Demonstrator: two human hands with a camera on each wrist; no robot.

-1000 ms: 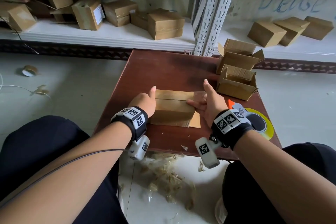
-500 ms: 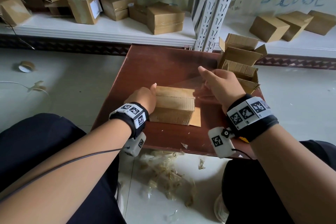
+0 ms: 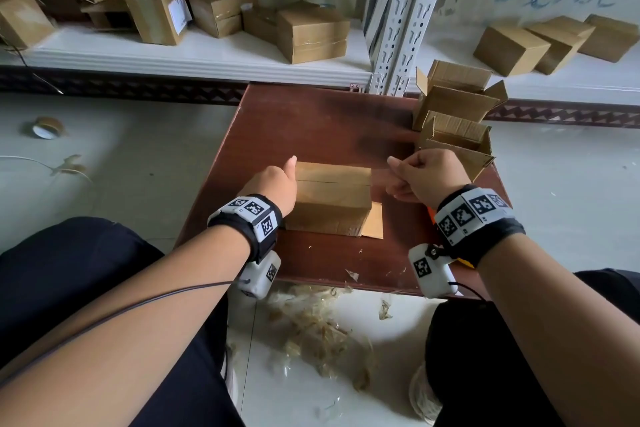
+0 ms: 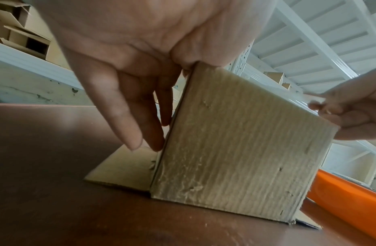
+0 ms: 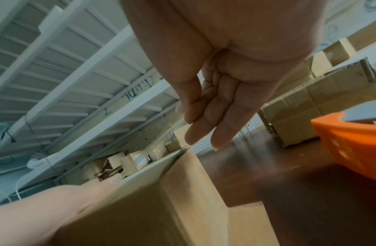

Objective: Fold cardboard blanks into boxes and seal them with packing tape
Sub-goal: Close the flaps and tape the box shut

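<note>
Left hand (image 3: 273, 184) steadying box (image 3: 330, 199), right hand (image 3: 427, 175) lifted clear (wrist view: fingers straight)

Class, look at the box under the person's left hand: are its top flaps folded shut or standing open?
Shut. The box shows two top flaps lying flat, meeting along a seam; one bottom flap sticks out flat on the table.

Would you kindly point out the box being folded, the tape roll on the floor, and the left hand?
box being folded (image 3: 330, 204): head view, near side face.
tape roll (image 3: 46, 127): head view, top rim.
left hand (image 3: 272, 185): head view, back of hand.
</note>
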